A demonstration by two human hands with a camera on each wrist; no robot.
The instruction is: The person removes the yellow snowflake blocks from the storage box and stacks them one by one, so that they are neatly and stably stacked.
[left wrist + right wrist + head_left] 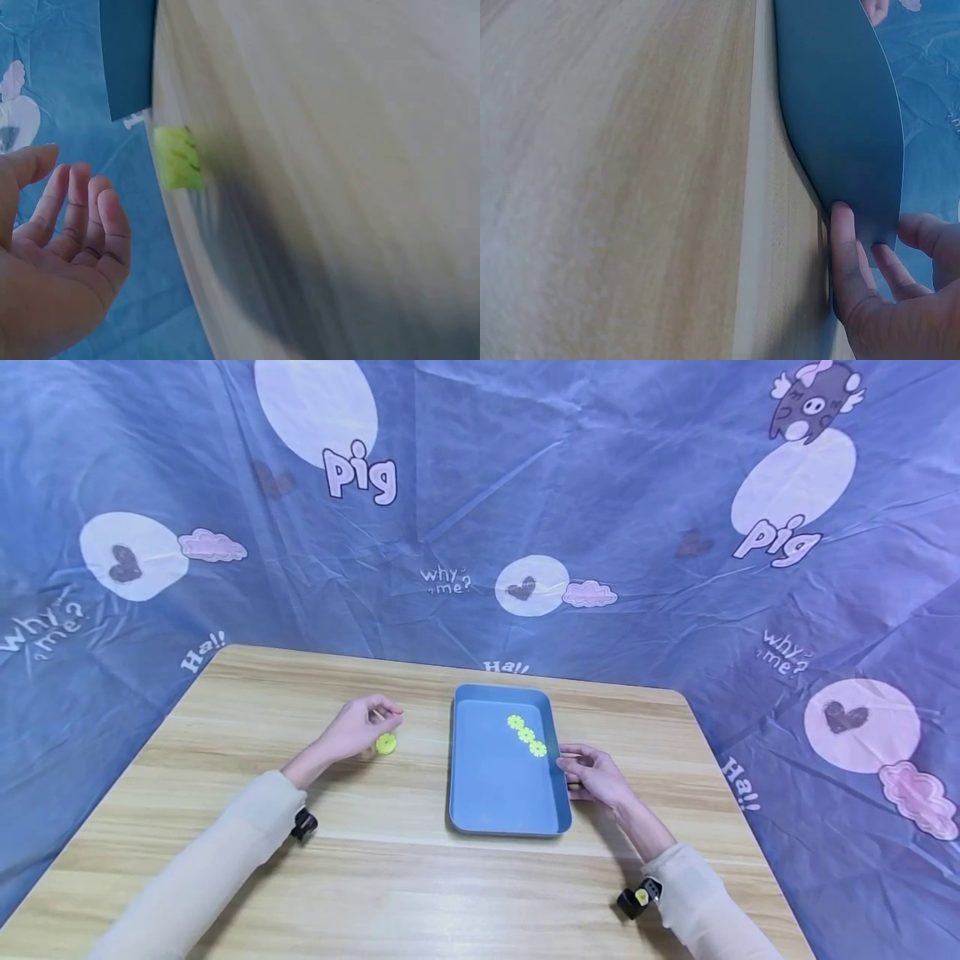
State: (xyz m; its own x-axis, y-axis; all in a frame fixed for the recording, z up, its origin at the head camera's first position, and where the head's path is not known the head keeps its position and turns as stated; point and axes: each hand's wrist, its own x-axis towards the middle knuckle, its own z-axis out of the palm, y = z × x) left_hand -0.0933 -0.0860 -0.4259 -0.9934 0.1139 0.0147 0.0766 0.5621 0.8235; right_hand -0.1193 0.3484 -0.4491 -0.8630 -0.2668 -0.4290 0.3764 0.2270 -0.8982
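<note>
My left hand [365, 724] hovers just above a short stack of yellow-green flower-shaped discs [386, 744] on the table, left of the tray. In the left wrist view, the stack [178, 157] stands apart from the loosely curved fingers [76, 206], and nothing is between them and the thumb. My right hand [594, 774] holds the right wall of a shallow blue tray [491, 777]. The right wrist view has its thumb at the rim and its fingertips [843, 217] against the outer wall. Inside the tray, three yellow-green flower discs [527, 735] lie in a diagonal row.
The wooden table [360, 877] extends around the tray, its back edge close to a blue printed cloth [420, 510] hanging behind. Black wrist cameras sit under the left sleeve [225, 843] and beside the right sleeve [697, 893].
</note>
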